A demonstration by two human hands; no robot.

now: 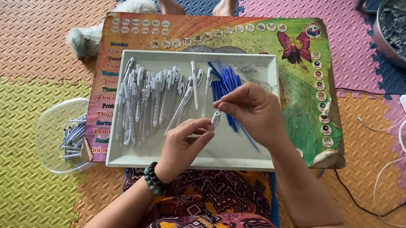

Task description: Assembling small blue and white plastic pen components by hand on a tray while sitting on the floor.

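Her left hand pinches a white pen barrel; her right hand grips a blue refill above the tray. Assembly step: next, I judge, align refill with barrel.

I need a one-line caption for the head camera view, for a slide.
Left hand holds a white pen barrel while right hand pinches a blue refill above a white tray.

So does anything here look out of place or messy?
Mostly tidy. One white pen barrel lies apart from the white heap in the tray, beside the blue refills. A fluffy white toy is half tucked under the colourful board.
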